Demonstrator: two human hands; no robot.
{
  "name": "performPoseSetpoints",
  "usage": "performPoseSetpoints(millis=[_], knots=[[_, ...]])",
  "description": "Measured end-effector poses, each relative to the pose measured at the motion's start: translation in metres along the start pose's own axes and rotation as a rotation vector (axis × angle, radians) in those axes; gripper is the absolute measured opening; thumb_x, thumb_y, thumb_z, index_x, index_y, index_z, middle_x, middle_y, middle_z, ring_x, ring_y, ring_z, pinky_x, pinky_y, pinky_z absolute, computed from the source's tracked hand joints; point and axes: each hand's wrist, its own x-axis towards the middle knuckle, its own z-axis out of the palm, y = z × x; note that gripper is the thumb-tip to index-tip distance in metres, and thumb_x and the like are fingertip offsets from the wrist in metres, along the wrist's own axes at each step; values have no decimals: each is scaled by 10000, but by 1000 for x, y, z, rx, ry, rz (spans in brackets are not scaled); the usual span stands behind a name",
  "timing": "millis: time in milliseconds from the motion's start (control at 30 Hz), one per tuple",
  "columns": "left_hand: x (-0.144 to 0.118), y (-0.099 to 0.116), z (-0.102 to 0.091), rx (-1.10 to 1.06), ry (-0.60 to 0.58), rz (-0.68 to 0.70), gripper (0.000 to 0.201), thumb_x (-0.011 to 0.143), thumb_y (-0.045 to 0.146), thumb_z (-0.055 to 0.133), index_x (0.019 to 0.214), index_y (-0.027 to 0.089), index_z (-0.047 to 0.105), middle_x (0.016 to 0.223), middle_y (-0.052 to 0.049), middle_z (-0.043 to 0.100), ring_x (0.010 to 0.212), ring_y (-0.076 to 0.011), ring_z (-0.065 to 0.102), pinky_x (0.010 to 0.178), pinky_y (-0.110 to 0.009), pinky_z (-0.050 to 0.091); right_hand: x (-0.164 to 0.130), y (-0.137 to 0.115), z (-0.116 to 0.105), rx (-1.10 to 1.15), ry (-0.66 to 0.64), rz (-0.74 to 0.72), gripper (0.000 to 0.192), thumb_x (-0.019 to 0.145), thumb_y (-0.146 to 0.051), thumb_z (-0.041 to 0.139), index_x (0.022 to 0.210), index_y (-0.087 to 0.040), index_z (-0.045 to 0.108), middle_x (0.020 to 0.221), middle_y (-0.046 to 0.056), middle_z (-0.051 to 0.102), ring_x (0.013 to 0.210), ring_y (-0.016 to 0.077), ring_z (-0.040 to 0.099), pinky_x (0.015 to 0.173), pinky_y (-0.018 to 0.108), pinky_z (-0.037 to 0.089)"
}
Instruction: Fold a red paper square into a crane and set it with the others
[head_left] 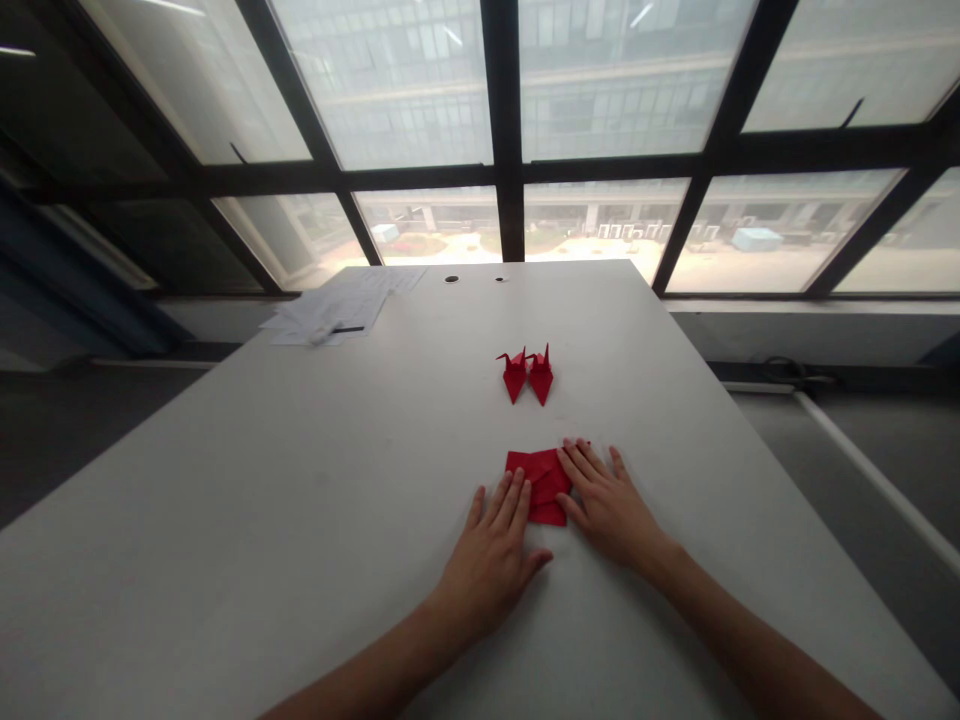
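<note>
A folded piece of red paper (541, 478) lies flat on the white table (300, 480), near its front middle. My left hand (495, 555) rests flat with its fingertips on the paper's left edge. My right hand (609, 505) lies flat on the paper's right edge, fingers spread. Both hands press the paper down; neither grips it. Farther back on the table stand two finished red paper cranes (528, 374), side by side and touching.
A loose stack of white printed sheets (337, 305) with a dark pen lies at the table's far left corner. Two small round holes (451, 279) sit near the far edge. Large dark-framed windows (510, 130) rise behind the table.
</note>
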Motion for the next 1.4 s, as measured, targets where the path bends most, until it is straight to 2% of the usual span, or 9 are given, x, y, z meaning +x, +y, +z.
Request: performPoseSetpoints(millis=[367, 500, 633, 733, 833, 967, 1167, 1300, 1400], knots=[[-29, -18, 2, 7, 5, -77, 759, 990, 565, 340, 1578, 163, 78, 1614, -148, 185, 1502, -308, 158, 1182, -552, 269, 2, 1, 2, 5, 11, 72, 641, 986, -450, 359, 1554, -176, 248, 1618, 112, 212, 1505, 279, 164, 1184, 610, 32], [-33, -26, 3, -71, 5, -132, 673, 1015, 501, 327, 1566, 152, 163, 1608, -139, 223, 1503, -267, 167, 1199, -501, 268, 2, 1, 3, 12, 5, 79, 639, 988, -443, 351, 1555, -172, 239, 1619, 109, 212, 1506, 274, 164, 1184, 608, 38], [-25, -28, -6, -132, 72, -228, 573, 1043, 388, 275, 1548, 124, 223, 1600, -146, 251, 1505, -225, 169, 1202, -460, 282, 3, 3, 6, 13, 14, 78, 633, 989, -436, 348, 1553, -165, 246, 1617, 114, 219, 1505, 275, 168, 1181, 611, 51], [-16, -26, -14, -121, 79, -159, 555, 1041, 377, 295, 1556, 186, 212, 1598, -118, 270, 1505, -237, 173, 1202, -519, 256, 4, 3, 9, 9, 33, 70, 630, 990, -436, 346, 1550, -161, 255, 1611, 123, 237, 1501, 280, 182, 1179, 615, 57], [-14, -23, -17, -95, 43, -101, 537, 1028, 414, 348, 1531, 232, 296, 1593, -91, 296, 1498, -270, 201, 1189, -556, 264, 5, 3, 9, 8, 45, 71, 628, 990, -437, 344, 1546, -156, 264, 1611, 120, 241, 1499, 277, 189, 1181, 610, 59], [-20, -21, -11, -87, 67, -140, 479, 1028, 390, 362, 1480, 241, 405, 1558, -89, 376, 1466, -262, 300, 1175, -527, 312, 5, 2, 7, 16, 42, 72, 623, 987, -434, 349, 1543, -161, 277, 1611, 116, 238, 1498, 280, 194, 1179, 611, 57], [-26, -22, -5, -97, 100, -137, 477, 1012, 350, 407, 1476, 242, 413, 1538, -89, 411, 1448, -252, 340, 1180, -519, 312, 5, 0, 6, 29, 63, 93, 643, 977, -385, 367, 1559, -155, 218, 1607, 127, 256, 1495, 282, 202, 1180, 603, 56], [-11, -24, -13, -165, 160, -199, 485, 996, 276, 426, 1472, 185, 416, 1477, -114, 492, 1396, -236, 431, 1144, -480, 392, 5, 0, 5, 29, 62, 77, 613, 981, -363, 360, 1556, -189, 242, 1613, 116, 250, 1497, 304, 184, 1169, 621, 67], [16, -32, -25, -240, 222, -127, 473, 986, 196, 408, 1458, 206, 442, 1478, -91, 494, 1396, -216, 432, 1142, -465, 404, 5, 3, 6, 32, 50, 31, 613, 974, -345, 366, 1554, -190, 243, 1614, 121, 250, 1501, 302, 168, 1162, 635, 72]])
